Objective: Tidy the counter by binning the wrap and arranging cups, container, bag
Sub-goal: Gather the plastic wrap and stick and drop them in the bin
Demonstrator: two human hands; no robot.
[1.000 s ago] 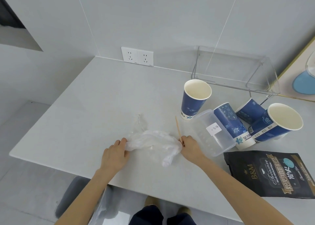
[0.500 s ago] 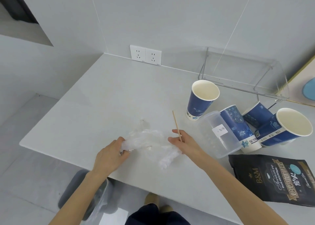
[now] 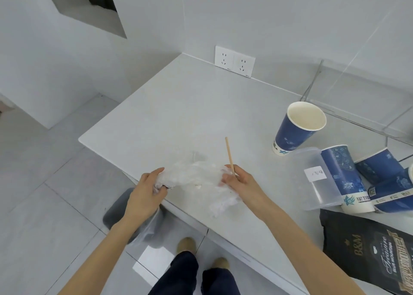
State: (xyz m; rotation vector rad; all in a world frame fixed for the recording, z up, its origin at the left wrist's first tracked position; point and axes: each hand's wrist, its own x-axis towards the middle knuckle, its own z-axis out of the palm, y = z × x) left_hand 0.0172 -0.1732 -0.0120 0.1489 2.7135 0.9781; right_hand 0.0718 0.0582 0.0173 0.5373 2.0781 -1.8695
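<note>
A crumpled clear plastic wrap (image 3: pixel 196 176) is stretched between my hands near the counter's front-left edge. My left hand (image 3: pixel 145 194) grips its left end. My right hand (image 3: pixel 240 182) pinches its right end together with a thin wooden stick (image 3: pixel 229 156) that points up and away. One blue paper cup (image 3: pixel 297 127) stands upright; three more blue cups (image 3: pixel 344 178) lie on their sides beside a clear plastic container (image 3: pixel 317 182), also on its side. A black coffee bag (image 3: pixel 368 250) lies flat at the right front.
A grey bin with a clear liner (image 3: pixel 125 209) stands on the floor under the counter edge, below my left hand. A clear acrylic rack (image 3: pixel 357 106) sits at the back right. A double wall socket (image 3: pixel 234 61) is on the wall behind the white counter (image 3: pixel 178 115).
Both hands have gathered the wrap and lifted it off the counter, drawing it toward the front-left edge above the bin. The stick has come up with my right hand.
</note>
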